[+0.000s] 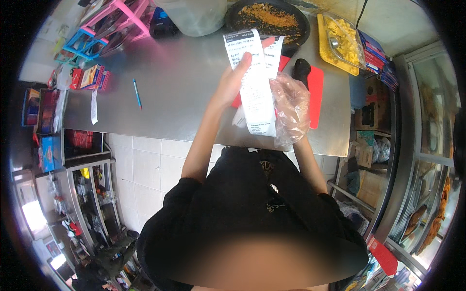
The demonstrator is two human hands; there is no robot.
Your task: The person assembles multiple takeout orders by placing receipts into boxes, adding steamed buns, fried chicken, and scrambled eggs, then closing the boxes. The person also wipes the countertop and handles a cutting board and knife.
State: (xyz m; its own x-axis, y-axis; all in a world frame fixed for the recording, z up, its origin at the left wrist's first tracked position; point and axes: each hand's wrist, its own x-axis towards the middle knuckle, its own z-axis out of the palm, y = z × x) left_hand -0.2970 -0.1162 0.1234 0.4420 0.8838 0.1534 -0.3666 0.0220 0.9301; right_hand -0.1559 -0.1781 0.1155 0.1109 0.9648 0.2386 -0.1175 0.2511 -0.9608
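Observation:
Two long white paper receipts [257, 99] are pinched in my left hand [235, 80], its thumb lying across the front one. The printed strips hang over the steel table's front part. To their right, my right hand [292, 99] is covered by loose, crinkled clear plastic, a glove or a bag. Its fingers are too blurred by the plastic to make out. A red cutting board [316, 99] lies partly hidden behind the receipts and that hand. On the board, just beyond my right hand, rests a knife with a black handle [302, 70].
A dark pan [305, 28] of browned crumbs and a cloudy plastic tub [191, 17] stand at the back of the steel table [165, 63]. A yellow tray [326, 46] of yellow food sits far right. A blue pen [137, 93] and small boxes [92, 76] lie left.

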